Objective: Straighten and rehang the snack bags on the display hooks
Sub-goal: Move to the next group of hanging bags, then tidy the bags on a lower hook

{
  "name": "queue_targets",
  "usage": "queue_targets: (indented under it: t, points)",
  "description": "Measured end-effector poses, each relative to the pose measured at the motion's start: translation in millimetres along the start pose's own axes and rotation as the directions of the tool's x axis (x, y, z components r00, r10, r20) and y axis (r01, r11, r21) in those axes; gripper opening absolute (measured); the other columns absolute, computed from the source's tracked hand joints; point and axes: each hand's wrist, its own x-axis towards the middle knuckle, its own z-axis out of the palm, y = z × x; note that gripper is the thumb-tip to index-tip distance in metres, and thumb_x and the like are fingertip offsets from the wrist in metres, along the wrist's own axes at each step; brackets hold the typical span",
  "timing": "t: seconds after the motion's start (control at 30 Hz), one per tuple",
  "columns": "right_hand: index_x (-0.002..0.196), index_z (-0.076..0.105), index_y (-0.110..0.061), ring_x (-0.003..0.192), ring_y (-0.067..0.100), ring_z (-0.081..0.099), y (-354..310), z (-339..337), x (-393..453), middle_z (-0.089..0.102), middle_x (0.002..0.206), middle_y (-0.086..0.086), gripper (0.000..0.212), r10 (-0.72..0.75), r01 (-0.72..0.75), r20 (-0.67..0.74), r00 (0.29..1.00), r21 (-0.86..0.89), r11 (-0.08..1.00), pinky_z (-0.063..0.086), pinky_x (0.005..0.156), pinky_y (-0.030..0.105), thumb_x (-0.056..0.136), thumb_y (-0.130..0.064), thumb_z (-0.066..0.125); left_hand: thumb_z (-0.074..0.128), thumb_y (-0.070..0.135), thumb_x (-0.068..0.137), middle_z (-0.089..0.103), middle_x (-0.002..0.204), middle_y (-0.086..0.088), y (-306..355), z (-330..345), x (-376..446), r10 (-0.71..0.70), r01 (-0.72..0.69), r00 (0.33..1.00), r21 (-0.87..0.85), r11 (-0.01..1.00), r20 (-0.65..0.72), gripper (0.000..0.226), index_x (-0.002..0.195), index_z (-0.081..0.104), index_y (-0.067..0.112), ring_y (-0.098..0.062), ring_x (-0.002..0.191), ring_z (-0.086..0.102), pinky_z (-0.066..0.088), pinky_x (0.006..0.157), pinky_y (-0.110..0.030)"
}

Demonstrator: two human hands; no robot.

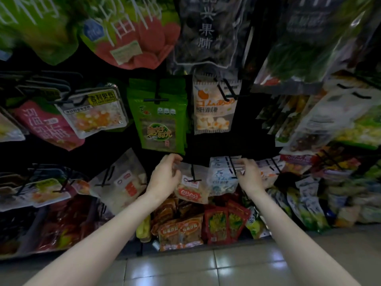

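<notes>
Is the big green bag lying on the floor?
No, the green bag hangs on a black hook, above both hands.

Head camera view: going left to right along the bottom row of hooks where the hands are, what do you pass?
White bag with red-orange label → left hand → clear bag with red oval logo → pale blue-and-white bag → right hand.

hands: two, left hand (pixel 165 174) and right hand (pixel 248 175) | red packets (pixel 225 223) low down: two | orange packets (pixel 180 232) beside them: two
</notes>
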Motion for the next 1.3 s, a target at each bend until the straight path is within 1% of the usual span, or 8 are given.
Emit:
queue_targets:
  t: [0.2, 0.3, 0.6, 0.77, 0.87, 1.03, 1.17, 1.3]
  points:
    - [0.135, 0.043, -0.013, 0.119, 0.029, 0.046, 29.0, 1.6, -1.6, 0.045, 0.133, 0.012, 0.047, 0.004, 0.003, 0.134, 0.991, -0.054, 0.999, 0.041, 0.089, 0.033, 0.09, -0.012, 0.058, 0.05, 0.004, 0.09, 0.053, 0.116, -0.002, 11.3, 19.3, 5.1, 0.038, -0.04, 0.998, 0.045, 0.998, 0.043, 0.031, 0.12, 0.052, 0.011, -0.008, 0.09, 0.052, 0.038, 0.072, -0.016]
    - [0.132, 0.045, -0.014, 0.115, 0.027, 0.048, 32.2, -12.6, -1.5, 0.047, 0.127, 0.01, 0.044, -0.051, 0.049, 0.036, 0.998, 0.051, 0.997, 0.038, 0.083, 0.026, 0.09, -0.011, 0.058, 0.05, 0.004, 0.091, 0.052, 0.114, -0.001, 22.8, 22.0, 10.6, 0.095, -0.095, 0.996, 0.049, 0.994, 0.002, 0.031, 0.121, 0.051, 0.011, -0.006, 0.08, 0.049, 0.037, 0.068, -0.016]
    - [0.143, 0.029, -0.014, 0.134, 0.013, 0.033, -70.7, -94.9, 51.1, 0.036, 0.146, 0.001, 0.071, -0.174, 0.164, -0.036, 0.984, 0.562, 0.811, 0.033, 0.103, 0.026, 0.084, -0.025, 0.068, 0.053, 0.002, 0.088, 0.045, 0.123, -0.004, 53.6, 17.5, 24.8, 0.146, -0.144, 0.975, 0.027, 0.989, -0.167, 0.04, 0.127, 0.045, 0.01, -0.012, 0.108, 0.045, 0.034, 0.085, -0.02]
    - [0.133, 0.04, -0.01, 0.115, 0.017, 0.053, -105.5, -75.1, 65.6, 0.058, 0.121, 0.004, 0.055, -0.122, 0.1, -0.012, 0.992, 0.655, 0.749, 0.041, 0.086, 0.023, 0.085, -0.017, 0.068, 0.052, 0.003, 0.089, 0.046, 0.123, -0.006, 47.5, 13.7, 19.9, 0.114, -0.108, 0.974, 0.042, 0.993, -0.196, 0.038, 0.126, 0.045, 0.008, -0.017, 0.109, 0.048, 0.039, 0.085, -0.024]
    - [0.129, 0.041, -0.01, 0.11, 0.021, 0.056, -91.5, -49.0, 53.4, 0.059, 0.112, 0.006, 0.046, -0.022, -0.005, 0.035, 0.999, 0.631, 0.776, 0.042, 0.079, 0.025, 0.088, -0.013, 0.062, 0.052, 0.003, 0.088, 0.047, 0.119, -0.006, 43.5, 17.9, 15.6, 0.124, -0.113, 0.974, 0.067, 0.991, -0.189, 0.038, 0.125, 0.046, 0.008, -0.016, 0.105, 0.05, 0.042, 0.083, -0.026]
    - [0.133, 0.039, -0.014, 0.118, 0.022, 0.049, -14.1, -41.2, 36.5, 0.051, 0.126, 0.005, 0.05, 0.05, -0.056, 0.026, 0.998, 0.527, 0.848, 0.043, 0.092, 0.028, 0.089, -0.014, 0.062, 0.054, 0.001, 0.087, 0.048, 0.115, -0.007, 43.7, 45.1, 14.5, 0.143, -0.132, 0.984, 0.098, 0.986, -0.109, 0.036, 0.122, 0.048, 0.005, -0.016, 0.1, 0.051, 0.042, 0.076, -0.025]
    - [0.13, 0.045, -0.012, 0.11, 0.017, 0.051, 62.1, -71.0, 30.1, 0.052, 0.126, 0.006, 0.039, 0.105, -0.094, 0.0, 0.995, 0.446, 0.89, 0.039, 0.077, 0.016, 0.093, -0.006, 0.054, 0.051, 0.004, 0.09, 0.046, 0.124, -0.006, 54.1, 77.1, 13.7, 0.154, -0.154, 0.988, 0.089, 0.984, 0.0, 0.039, 0.128, 0.045, 0.007, -0.016, 0.105, 0.051, 0.044, 0.077, -0.026]
    - [0.132, 0.047, -0.015, 0.109, 0.025, 0.053, 125.4, -86.1, 27.1, 0.048, 0.135, 0.01, 0.045, 0.208, -0.195, -0.037, 0.977, 0.227, 0.954, 0.039, 0.07, 0.026, 0.093, 0.006, 0.043, 0.05, 0.004, 0.091, 0.048, 0.126, -0.007, 57.9, 109.0, 15.2, 0.18, -0.19, 0.979, 0.107, 0.976, 0.098, 0.04, 0.13, 0.044, 0.008, -0.018, 0.107, 0.052, 0.043, 0.077, -0.025]
